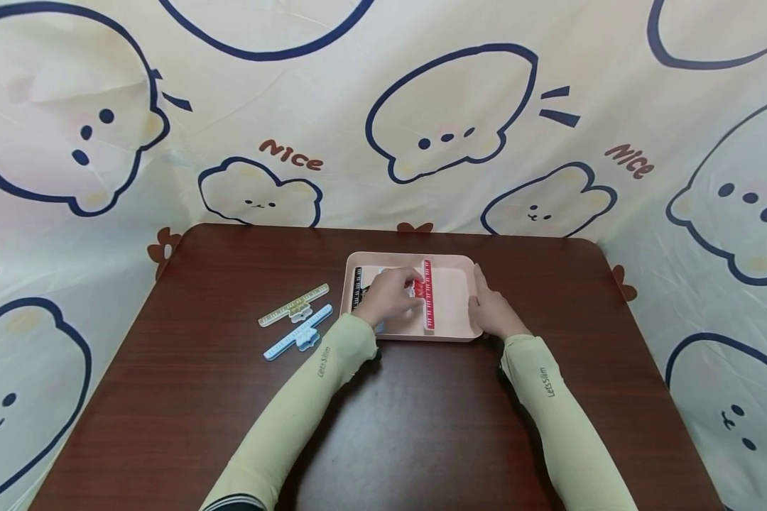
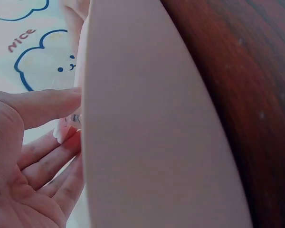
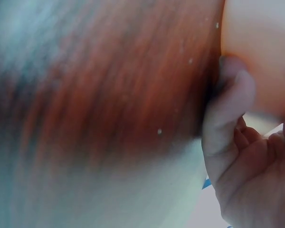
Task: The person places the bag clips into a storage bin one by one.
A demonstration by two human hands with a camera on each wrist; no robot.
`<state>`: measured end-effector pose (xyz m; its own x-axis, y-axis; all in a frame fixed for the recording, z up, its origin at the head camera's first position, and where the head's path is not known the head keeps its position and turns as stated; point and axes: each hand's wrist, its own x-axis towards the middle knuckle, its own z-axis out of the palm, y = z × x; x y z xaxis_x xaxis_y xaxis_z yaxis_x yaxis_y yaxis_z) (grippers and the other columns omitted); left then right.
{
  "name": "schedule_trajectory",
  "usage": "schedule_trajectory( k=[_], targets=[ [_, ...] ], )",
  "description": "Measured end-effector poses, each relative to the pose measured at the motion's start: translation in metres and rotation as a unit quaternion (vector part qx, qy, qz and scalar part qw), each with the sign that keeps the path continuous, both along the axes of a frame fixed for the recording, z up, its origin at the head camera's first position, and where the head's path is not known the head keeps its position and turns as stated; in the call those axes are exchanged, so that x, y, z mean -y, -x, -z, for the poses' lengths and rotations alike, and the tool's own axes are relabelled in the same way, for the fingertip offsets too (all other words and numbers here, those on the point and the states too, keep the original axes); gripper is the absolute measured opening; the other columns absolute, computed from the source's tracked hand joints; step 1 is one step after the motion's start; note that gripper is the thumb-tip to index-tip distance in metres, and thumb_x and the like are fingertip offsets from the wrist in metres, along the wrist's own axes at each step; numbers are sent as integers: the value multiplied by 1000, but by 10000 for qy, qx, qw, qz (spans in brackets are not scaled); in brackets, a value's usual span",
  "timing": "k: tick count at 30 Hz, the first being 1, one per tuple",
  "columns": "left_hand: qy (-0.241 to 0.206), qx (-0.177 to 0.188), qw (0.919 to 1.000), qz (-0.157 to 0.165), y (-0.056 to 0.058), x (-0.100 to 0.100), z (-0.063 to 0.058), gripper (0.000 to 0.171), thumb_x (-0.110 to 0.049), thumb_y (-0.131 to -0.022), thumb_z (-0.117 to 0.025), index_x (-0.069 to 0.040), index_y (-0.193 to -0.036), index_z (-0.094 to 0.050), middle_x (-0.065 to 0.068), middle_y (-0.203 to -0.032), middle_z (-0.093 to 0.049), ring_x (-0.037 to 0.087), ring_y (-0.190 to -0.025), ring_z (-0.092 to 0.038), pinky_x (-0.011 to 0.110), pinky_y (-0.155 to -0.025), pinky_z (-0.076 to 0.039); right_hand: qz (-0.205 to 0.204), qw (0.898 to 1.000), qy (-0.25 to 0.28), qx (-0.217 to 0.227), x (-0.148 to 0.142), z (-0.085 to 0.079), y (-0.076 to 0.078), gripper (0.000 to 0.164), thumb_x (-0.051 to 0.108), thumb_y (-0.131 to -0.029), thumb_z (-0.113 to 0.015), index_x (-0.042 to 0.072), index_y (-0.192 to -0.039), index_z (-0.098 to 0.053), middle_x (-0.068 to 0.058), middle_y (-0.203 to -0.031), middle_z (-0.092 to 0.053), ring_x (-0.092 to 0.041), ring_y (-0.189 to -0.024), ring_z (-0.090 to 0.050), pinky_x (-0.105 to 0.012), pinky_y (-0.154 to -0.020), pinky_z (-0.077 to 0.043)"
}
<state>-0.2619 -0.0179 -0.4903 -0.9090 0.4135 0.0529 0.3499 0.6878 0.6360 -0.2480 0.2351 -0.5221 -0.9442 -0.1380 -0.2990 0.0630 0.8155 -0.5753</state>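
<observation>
A shallow pink tray (image 1: 450, 333) lies at the far middle of the table. Inside it, my left hand (image 1: 388, 294) pinches the clip part of a red ruler clip (image 1: 429, 301), thumb and index finger on either side. A black ruler clip (image 1: 357, 284) lies at the tray's left end, partly covered by that hand. My right hand (image 1: 495, 311) grips the tray's right end, its thumb (image 3: 228, 102) against the tray wall (image 3: 261, 42). In the left wrist view the tray's outer wall (image 2: 142, 118) hides most of what the left fingers (image 2: 47, 166) touch.
Left of the tray, a yellow ruler clip (image 1: 294, 305) and a blue ruler clip (image 1: 299, 332) lie on the dark wooden table (image 1: 415, 411). A bit of something blue shows under the left wrist. Behind the table hangs a printed cloth (image 1: 332, 92).
</observation>
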Motion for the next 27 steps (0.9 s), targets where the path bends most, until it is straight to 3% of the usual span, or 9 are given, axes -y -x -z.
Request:
schedule_trajectory(
  k=[5, 10, 16, 27],
  targets=[
    [214, -60, 9997, 113, 4, -7, 4, 37, -18, -86, -85, -8, -119, -73, 8, -117, -75, 25, -110, -67, 39, -103, -51, 42, 10000, 82, 34, 0, -1, -1, 73, 27, -108, -31, 26, -165, 15, -14, -66, -62, -24, -50, -61, -37, -51, -53],
    [426, -96, 9989, 192, 5, -11, 9, 37, -19, -85, -86, -8, -118, -73, 6, -113, -75, 24, -104, -65, 39, -106, -47, 7, 9999, 120, 64, -2, -2, -1, 74, 26, -108, -32, 24, -166, 14, -14, -68, -61, -24, -51, -61, -36, -52, -53],
    [410, 37, 9991, 93, 3, -15, 12, 37, -19, -86, -85, -7, -119, -72, 5, -111, -74, 23, -102, -62, 38, -99, -49, 31, 9997, 193, 152, 0, -4, -2, 74, 27, -108, -33, 26, -165, 14, -15, -70, -60, -25, -52, -61, -37, -53, -54],
    [339, 296, 9990, 54, 4, -24, 14, 36, -17, -86, -84, -8, -119, -72, 6, -114, -72, 25, -108, -61, 39, -102, -49, 104, 9982, 403, 434, -4, -5, 0, 69, 38, -111, -28, 35, -163, 17, -20, -80, -60, -27, -53, -64, -38, -56, -55]
  ],
)
